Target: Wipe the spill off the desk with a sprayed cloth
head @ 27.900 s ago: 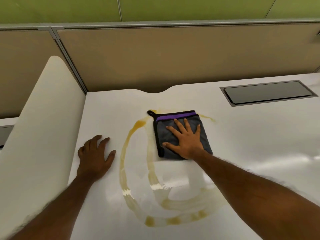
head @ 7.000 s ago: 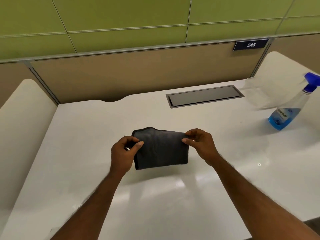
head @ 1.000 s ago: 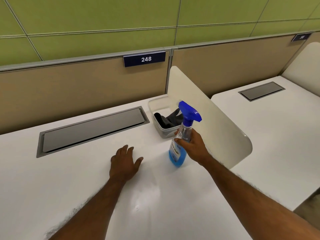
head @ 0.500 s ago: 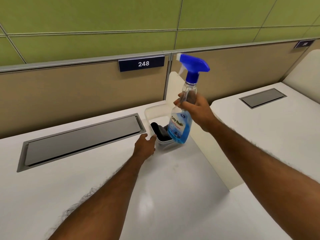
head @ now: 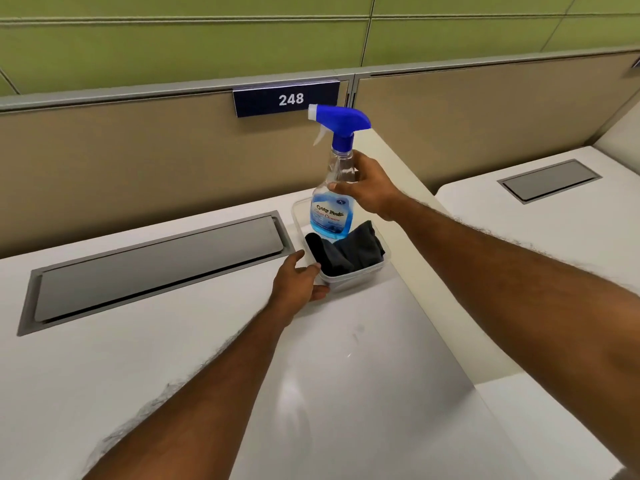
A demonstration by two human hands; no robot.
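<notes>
My right hand [head: 369, 187] grips the neck of a clear spray bottle [head: 333, 206] with blue liquid and a blue trigger head, upright over the back part of a clear plastic container [head: 349, 276]. A dark grey cloth [head: 346, 252] lies crumpled inside the container. My left hand [head: 298, 280] holds the container's front left corner, thumb on its rim. The container stands on the white desk [head: 173, 348] beside the right divider. No spill shows on the desk.
A grey cable hatch [head: 156, 268] is set into the desk at the left. A cream divider panel [head: 446, 289] runs along the right edge, with a neighbouring desk [head: 540, 223] beyond. A beige partition with a "248" sign [head: 286, 98] closes the back.
The right hand has carried the bottle from above the desk to over the container and lowered it. The left hand has closed onto the container's corner.
</notes>
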